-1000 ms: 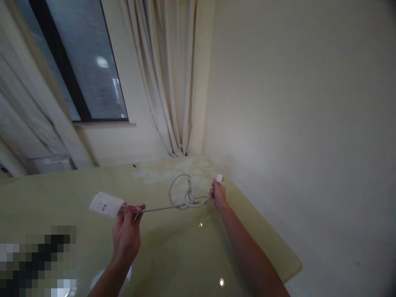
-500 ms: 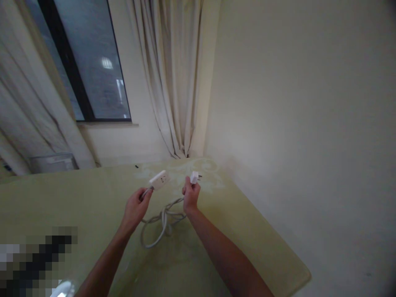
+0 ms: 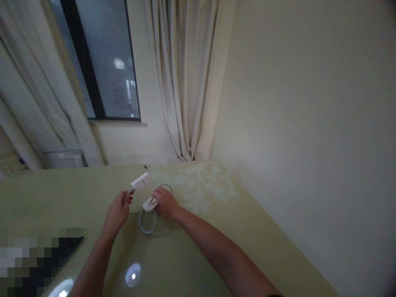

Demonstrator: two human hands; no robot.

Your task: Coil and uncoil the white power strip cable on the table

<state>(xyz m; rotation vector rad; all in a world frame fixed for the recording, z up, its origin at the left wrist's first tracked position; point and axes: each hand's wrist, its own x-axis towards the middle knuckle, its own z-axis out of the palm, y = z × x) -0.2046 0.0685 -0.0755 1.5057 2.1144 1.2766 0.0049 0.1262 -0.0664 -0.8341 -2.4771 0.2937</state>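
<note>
My left hand (image 3: 116, 212) pinches the grey cord just behind a white power strip (image 3: 140, 181), which sticks up and away from my fingers. My right hand (image 3: 166, 202) is closed round the white plug (image 3: 150, 203) at the cord's other end, with the plug pointing left toward my left hand. The rest of the grey cord (image 3: 146, 223) hangs in a loop between and below both hands, resting on the pale green tabletop (image 3: 216, 214). Both hands are close together above the table's middle.
The glossy table runs into a room corner, with a plain wall (image 3: 309, 123) on the right. Cream curtains (image 3: 185, 82) and a dark window (image 3: 102, 62) stand behind it. A blurred dark patch (image 3: 37, 255) covers the table's near left.
My hands have come together from wide apart. The right hand swung the plug leftward and turned it toward the left hand. The cord went from stretched to a slack loop.
</note>
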